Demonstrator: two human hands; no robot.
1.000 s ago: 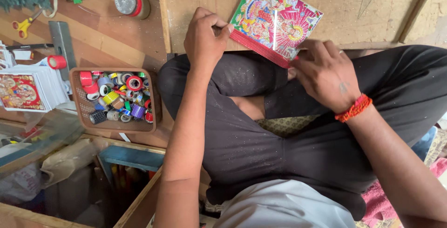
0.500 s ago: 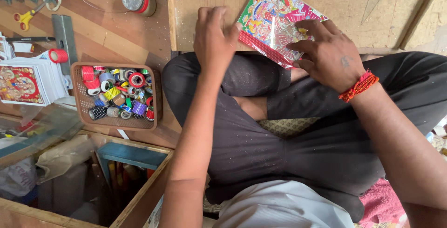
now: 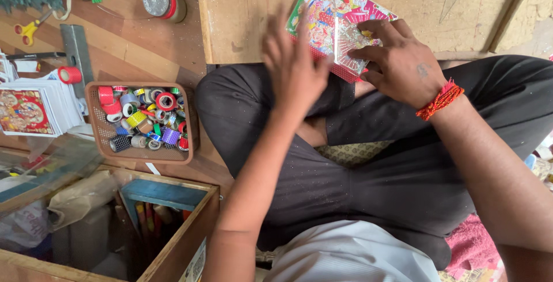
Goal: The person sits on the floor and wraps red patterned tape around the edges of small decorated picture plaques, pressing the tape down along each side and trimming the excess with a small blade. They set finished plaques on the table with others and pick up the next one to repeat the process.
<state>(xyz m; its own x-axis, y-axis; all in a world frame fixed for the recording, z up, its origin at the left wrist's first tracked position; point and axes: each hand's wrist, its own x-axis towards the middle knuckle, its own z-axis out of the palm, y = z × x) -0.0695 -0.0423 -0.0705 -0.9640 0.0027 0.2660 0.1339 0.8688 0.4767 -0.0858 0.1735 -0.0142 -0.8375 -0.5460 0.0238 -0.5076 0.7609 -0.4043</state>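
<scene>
**Loose print at the board's edge**

The colourful print lay on the wooden worktop, its near corner overhanging the edge. The right hand pressed spread fingers flat on the print's near right part, gripping nothing. The left hand, blurred, open and empty, hovered just left of the print. With only one hand pinning it, the print might have slid or creased.

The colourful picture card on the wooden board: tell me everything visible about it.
The picture card is a flat rectangle, printed in bright reds, greens and pinks, with a red dotted lower edge and a glossy clear covering. It lies tilted on the wooden board, near its front edge. The right hand presses its fingers on it; the left hand, blurred, is at its lower left edge.
</scene>
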